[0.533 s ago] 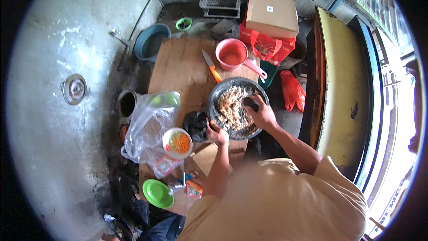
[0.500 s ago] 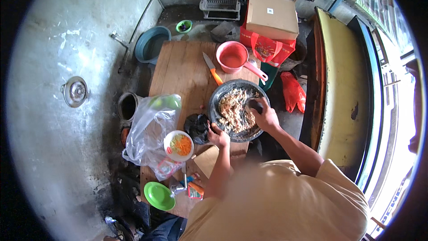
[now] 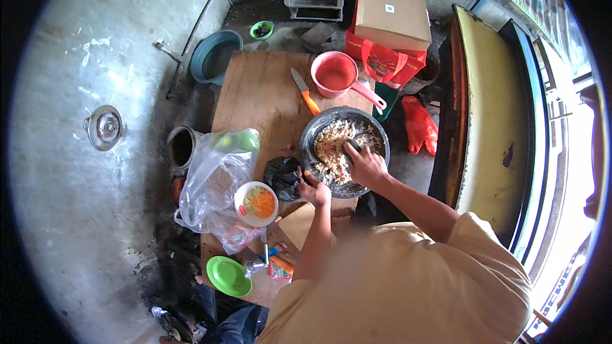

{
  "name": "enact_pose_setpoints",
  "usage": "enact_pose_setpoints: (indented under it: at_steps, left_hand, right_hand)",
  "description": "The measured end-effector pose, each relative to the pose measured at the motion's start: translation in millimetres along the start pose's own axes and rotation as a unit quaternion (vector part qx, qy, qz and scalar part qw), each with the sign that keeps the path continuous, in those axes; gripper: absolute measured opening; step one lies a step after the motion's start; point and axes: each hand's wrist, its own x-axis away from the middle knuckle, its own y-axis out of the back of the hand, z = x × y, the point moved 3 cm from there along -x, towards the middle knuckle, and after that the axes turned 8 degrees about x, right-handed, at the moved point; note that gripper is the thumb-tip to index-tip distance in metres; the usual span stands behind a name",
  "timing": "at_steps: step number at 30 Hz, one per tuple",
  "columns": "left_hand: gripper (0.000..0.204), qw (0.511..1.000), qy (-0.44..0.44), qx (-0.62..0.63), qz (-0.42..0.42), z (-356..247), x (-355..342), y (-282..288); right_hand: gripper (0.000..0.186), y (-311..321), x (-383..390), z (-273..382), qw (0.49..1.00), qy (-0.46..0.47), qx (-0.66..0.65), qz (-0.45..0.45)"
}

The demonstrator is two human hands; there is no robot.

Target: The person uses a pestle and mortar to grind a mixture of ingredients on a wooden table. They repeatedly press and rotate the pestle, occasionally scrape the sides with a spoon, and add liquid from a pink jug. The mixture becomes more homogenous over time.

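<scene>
A wide dark stone mortar (image 3: 381, 134) stands at the right side of the wooden table, holding a crumbly pale mash (image 3: 331, 146) flecked with red. My right hand (image 3: 368, 167) is closed around a short dark pestle (image 3: 352, 146), pressed into the middle of the mash. At the mortar's near left rim, my left hand (image 3: 314, 191) grips the edge; its lower fingers are partly hidden. A crumpled black plastic bag (image 3: 280, 177) lies right beside that hand. To its left sits a white bowl (image 3: 240, 202) with shredded orange and pale green vegetables.
A knife with an orange handle (image 3: 310, 101) and a pink dipper (image 3: 335, 89) lie beyond the mortar. A clear plastic bag (image 3: 207, 181) and a green plate (image 3: 228, 276) are along the table's left edge. A cardboard box (image 3: 392, 16) sits on a red bag behind.
My right hand has moved left with the pestle, from the mash's right edge to its middle, and the pestle now tilts. My left hand stays at the rim.
</scene>
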Motion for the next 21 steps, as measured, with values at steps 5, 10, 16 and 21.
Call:
enact_pose_setpoints:
  at_steps: [5,10,16,21]
  left_hand:
    - [0.036,0.999,0.027,-0.027,0.004,-5.0,-1.8,0.2]
    - [0.038,0.999,0.026,-0.035,0.001,-9.0,-2.3,1.5]
    - [0.037,0.999,-0.04,-0.006,-0.015,0.7,-1.3,-2.2]
    - [0.035,0.997,0.069,0.038,0.012,15.5,-0.1,-3.6]
  right_hand:
    - [0.061,11.0,-10.4,-7.1,0.998,-0.038,-0.046,0.008]
    - [0.067,12.1,-8.4,-1.5,0.998,-0.047,-0.044,0.026]
    - [0.054,-2.6,-27.7,-52.4,0.971,-0.117,-0.209,0.01]
    - [0.055,1.3,-63.3,-55.1,0.943,-0.144,-0.295,-0.065]
